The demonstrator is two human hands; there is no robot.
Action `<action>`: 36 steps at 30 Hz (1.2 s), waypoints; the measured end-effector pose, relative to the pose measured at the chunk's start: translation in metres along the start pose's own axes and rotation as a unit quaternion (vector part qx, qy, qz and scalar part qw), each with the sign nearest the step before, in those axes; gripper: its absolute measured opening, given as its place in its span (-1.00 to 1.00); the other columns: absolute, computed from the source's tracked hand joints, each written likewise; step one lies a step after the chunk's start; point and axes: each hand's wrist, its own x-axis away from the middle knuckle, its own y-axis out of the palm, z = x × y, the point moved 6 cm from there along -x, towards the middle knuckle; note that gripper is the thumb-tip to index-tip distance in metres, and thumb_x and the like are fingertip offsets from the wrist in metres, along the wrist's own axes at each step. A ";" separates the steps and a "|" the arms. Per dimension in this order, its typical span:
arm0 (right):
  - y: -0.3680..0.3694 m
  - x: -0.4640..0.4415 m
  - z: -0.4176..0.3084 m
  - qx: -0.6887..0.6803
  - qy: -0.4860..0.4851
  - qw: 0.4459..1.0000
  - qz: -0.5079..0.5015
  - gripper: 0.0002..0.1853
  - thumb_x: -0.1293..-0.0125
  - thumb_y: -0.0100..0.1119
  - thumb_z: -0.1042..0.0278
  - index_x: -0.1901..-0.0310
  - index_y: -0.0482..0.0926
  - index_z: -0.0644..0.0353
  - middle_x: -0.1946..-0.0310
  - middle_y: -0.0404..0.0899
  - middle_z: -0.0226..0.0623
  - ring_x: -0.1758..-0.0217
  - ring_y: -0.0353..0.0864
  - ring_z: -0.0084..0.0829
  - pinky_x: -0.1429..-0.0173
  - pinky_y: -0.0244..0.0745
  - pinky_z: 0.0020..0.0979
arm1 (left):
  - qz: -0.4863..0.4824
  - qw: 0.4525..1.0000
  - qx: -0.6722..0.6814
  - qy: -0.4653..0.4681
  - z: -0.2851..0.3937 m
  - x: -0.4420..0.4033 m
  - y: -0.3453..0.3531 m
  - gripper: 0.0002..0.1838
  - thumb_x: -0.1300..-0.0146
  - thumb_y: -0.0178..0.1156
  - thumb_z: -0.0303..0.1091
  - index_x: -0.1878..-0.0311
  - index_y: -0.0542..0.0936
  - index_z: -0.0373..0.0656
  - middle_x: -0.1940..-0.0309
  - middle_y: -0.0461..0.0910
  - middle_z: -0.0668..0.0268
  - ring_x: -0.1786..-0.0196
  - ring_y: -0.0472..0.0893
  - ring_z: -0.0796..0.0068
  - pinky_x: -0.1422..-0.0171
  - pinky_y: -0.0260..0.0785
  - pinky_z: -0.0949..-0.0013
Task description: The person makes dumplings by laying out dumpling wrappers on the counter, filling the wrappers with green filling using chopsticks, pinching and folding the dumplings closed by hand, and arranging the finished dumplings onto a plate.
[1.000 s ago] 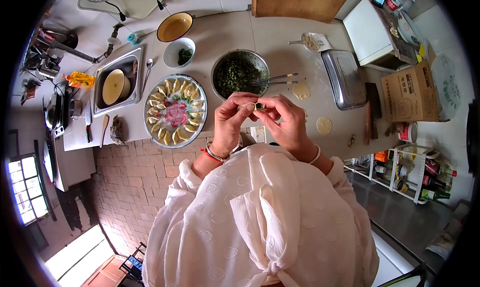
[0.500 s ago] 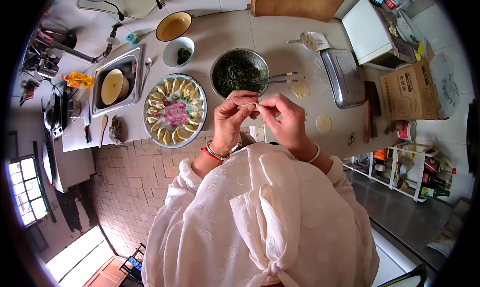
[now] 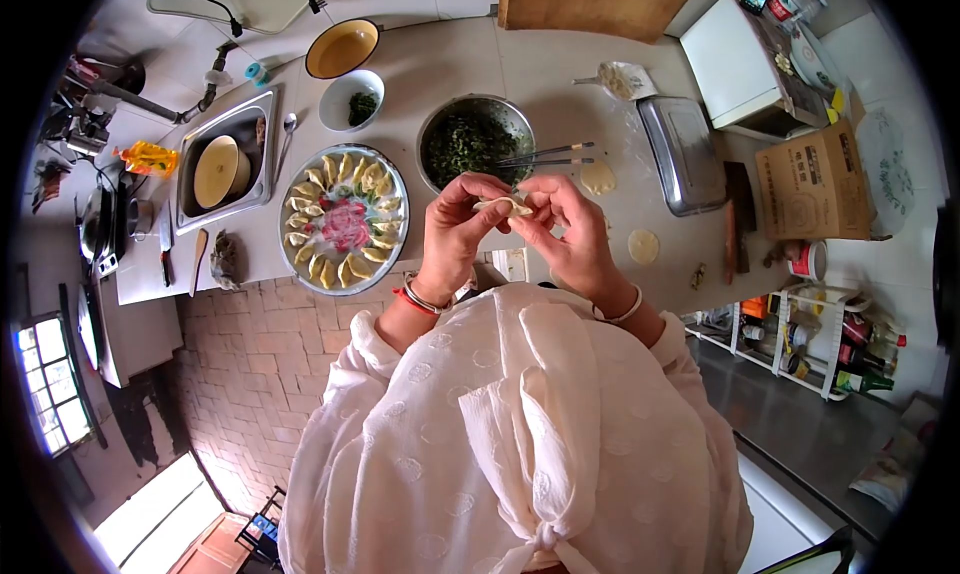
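Between my two hands is a pale dumpling (image 3: 517, 207), pinched along its edge. My left hand (image 3: 462, 226) has its fingers and thumb closed on the dumpling's left side. On its right side, my right hand (image 3: 570, 232) pinches the dough between thumb and fingers. Just beyond them stands a steel bowl (image 3: 428, 124) of chopped green filling (image 3: 465, 144), with chopsticks (image 3: 550, 155) leaning across its right rim. Folded dumplings (image 3: 372, 179) are set around a flower-patterned plate (image 3: 288, 224) to the left. Flat round wrappers (image 3: 644, 246) lie on the counter to the right.
A white bowl (image 3: 338, 112) with some greens and a yellow basin (image 3: 343, 49) stand at the back left. Farther left is a sink (image 3: 262, 169) with a knife (image 3: 166, 244) beside it. A lidded metal container (image 3: 683, 154) and a cardboard box (image 3: 815, 184) are on the right.
My fingers have shifted on the dumpling, and more of its folded edge now shows between them. The whole view has slid slightly left.
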 end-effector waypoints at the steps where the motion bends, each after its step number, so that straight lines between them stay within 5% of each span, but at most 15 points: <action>1: 0.000 -0.001 0.001 0.014 0.009 1.000 -0.002 -0.92 -0.33 0.21 0.57 0.18 0.52 0.30 0.36 0.66 -0.25 0.31 0.69 -0.53 0.28 0.55 -0.50 | -0.009 1.000 -0.007 -0.004 -0.001 -0.001 0.000 -0.91 -0.27 0.27 -0.58 0.18 0.59 -0.24 0.11 0.59 0.27 0.22 0.58 0.57 0.16 0.50 0.47; 5: -0.004 -0.005 0.001 0.121 -0.040 0.992 0.008 -0.94 -0.36 0.19 0.53 0.25 0.52 0.31 0.43 0.62 -0.31 0.41 0.63 -0.59 0.32 0.51 -0.54 | -0.035 0.998 -0.031 -0.031 -0.006 -0.006 -0.001 -0.94 -0.32 0.24 -0.55 0.17 0.60 -0.25 0.09 0.58 0.26 0.19 0.59 0.57 0.18 0.49 0.48; 9: -0.012 -0.003 0.013 0.122 -0.063 0.990 0.043 -0.91 -0.42 0.14 0.47 0.26 0.50 0.28 0.50 0.53 -0.41 0.55 0.46 -0.67 0.43 0.39 -0.59 | -0.056 0.997 0.001 -0.060 -0.002 -0.009 0.000 -0.65 -0.47 0.07 -0.13 -0.03 0.55 -0.25 -0.01 0.58 0.22 0.04 0.58 0.49 0.00 0.47 0.38; 12: -0.017 0.005 0.034 -0.093 0.109 0.987 0.073 -0.91 -0.44 0.11 0.43 0.24 0.50 0.24 0.51 0.49 -0.45 0.58 0.38 -0.68 0.48 0.32 -0.61 | -0.070 0.992 0.084 -0.061 -0.008 -0.013 0.005 -0.36 -0.48 -0.11 0.18 -0.22 0.45 -0.27 -0.14 0.54 0.15 -0.15 0.52 0.37 -0.24 0.36 0.25; 14: -0.018 0.006 0.039 -0.156 0.137 0.975 0.078 -0.92 -0.44 0.12 0.43 0.21 0.51 0.23 0.50 0.50 -0.43 0.58 0.38 -0.67 0.49 0.31 -0.61 | -0.092 0.989 0.099 -0.064 -0.010 -0.013 0.019 -0.19 -0.43 -0.21 0.33 -0.31 0.38 -0.30 -0.23 0.49 0.10 -0.26 0.47 0.27 -0.40 0.24 0.17; 19: -0.019 0.008 0.053 -0.263 0.158 0.945 0.111 -0.92 -0.43 0.14 0.43 0.18 0.53 0.26 0.47 0.52 -0.39 0.56 0.41 -0.67 0.49 0.35 -0.60 | -0.140 0.983 0.084 -0.087 -0.004 -0.015 0.038 -0.29 -0.44 0.00 0.17 -0.33 0.37 -0.32 -0.31 0.42 0.08 -0.31 0.43 0.30 -0.41 0.27 0.15; 28: -0.029 0.006 0.034 -0.101 0.122 0.983 0.091 -0.89 -0.36 0.23 0.48 0.15 0.58 0.30 0.42 0.57 -0.44 0.47 0.44 -0.71 0.41 0.38 -0.61 | -0.103 0.988 0.020 -0.117 -0.013 -0.014 0.038 -0.51 -0.55 -0.05 -0.19 -0.36 0.37 -0.35 -0.15 0.56 0.19 -0.18 0.55 0.41 -0.36 0.34 0.27; 36: -0.037 0.006 0.014 0.133 -0.037 0.988 0.072 -0.94 -0.24 0.27 0.59 0.26 0.61 0.28 0.44 0.57 -0.31 0.50 0.50 -0.53 0.38 0.42 -0.49 | -0.122 0.982 -0.099 -0.106 -0.017 -0.005 0.045 -0.55 -0.57 -0.09 -0.26 -0.35 0.36 -0.40 -0.14 0.55 0.19 -0.18 0.54 0.45 -0.33 0.37 0.32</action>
